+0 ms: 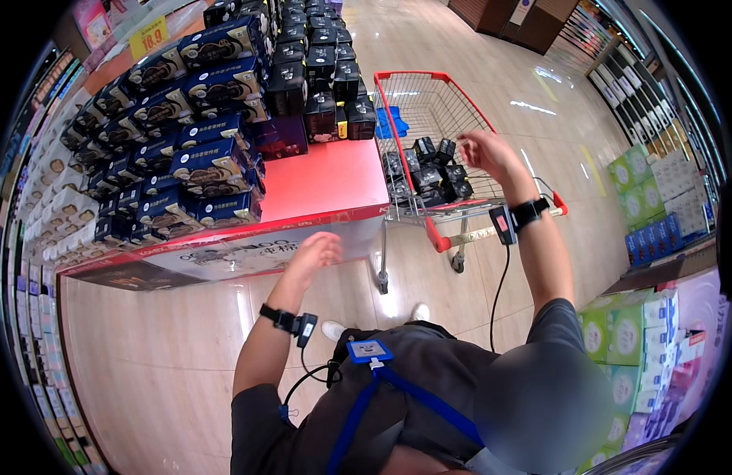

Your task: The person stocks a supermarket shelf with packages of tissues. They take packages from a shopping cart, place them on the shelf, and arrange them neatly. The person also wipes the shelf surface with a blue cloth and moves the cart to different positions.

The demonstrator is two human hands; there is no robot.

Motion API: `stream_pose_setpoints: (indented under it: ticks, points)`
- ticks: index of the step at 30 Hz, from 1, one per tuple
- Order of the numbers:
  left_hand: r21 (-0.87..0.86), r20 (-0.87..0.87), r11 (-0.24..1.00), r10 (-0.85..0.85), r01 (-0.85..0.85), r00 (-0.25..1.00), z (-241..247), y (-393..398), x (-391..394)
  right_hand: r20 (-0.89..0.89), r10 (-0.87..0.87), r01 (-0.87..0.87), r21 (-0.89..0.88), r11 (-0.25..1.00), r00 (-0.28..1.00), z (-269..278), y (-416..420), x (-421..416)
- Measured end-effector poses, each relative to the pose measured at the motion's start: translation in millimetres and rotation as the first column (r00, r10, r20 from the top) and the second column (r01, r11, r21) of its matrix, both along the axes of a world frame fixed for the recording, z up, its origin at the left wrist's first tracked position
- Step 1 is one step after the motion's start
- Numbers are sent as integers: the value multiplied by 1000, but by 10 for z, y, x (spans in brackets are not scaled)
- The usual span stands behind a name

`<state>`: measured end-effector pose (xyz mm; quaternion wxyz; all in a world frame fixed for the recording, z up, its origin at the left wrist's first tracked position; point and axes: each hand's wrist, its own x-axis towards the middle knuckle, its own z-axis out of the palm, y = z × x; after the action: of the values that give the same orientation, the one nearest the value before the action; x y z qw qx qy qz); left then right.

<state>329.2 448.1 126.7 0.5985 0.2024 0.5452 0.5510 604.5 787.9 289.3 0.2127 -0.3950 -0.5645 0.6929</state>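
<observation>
My left hand (320, 254) hangs in front of the printed front panel of a display stand (324, 199), fingers loosely bent and a little blurred. I see nothing in it. Over the near right side of a red-trimmed wire shopping cart (430, 236), my right hand (487, 155) is raised with its fingers curved apart and nothing visible between them. Below and left of that hand, several black wrapped packs (427, 176) lie in the cart. A blue folded item (392, 123) is at the cart's far left side.
Navy tissue packs (214, 160) are stacked on the stand's left part. Black packs (287, 86) rise behind its red top. White packs (63, 219) flank it at left. Green cartons (614, 326) stand close on my right. Cables (501, 297) run from the wrist devices.
</observation>
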Motion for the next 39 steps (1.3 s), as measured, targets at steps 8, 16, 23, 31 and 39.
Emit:
stream_pose_setpoints:
  ticks: [8, 16, 23, 31, 39]
  points:
    - [-137, -175, 990, 11, -36, 984, -175, 1022, 1488, 258, -73, 42, 125, 991, 963, -1002, 233, 1383]
    - [0, -712, 910, 291, -415, 639, -744, 1884, 2384, 655, -125, -448, 632, 632, 746, -1823, 557, 2148]
    - [-262, -866, 893, -50, -367, 498, -595, 2010, 2396, 636, -275, -452, 732, 509, 721, -1604, 421, 2221]
    - [-240, -967, 971, -236, -25, 97, -134, 2407, 2838, 664, -246, -509, 718, 476, 706, -1651, 1213, 2448]
    - [-299, -951, 880, -305, 368, -44, -92, 3157, 3163, 684, -434, -597, 727, 340, 586, -1876, 2358, 2773]
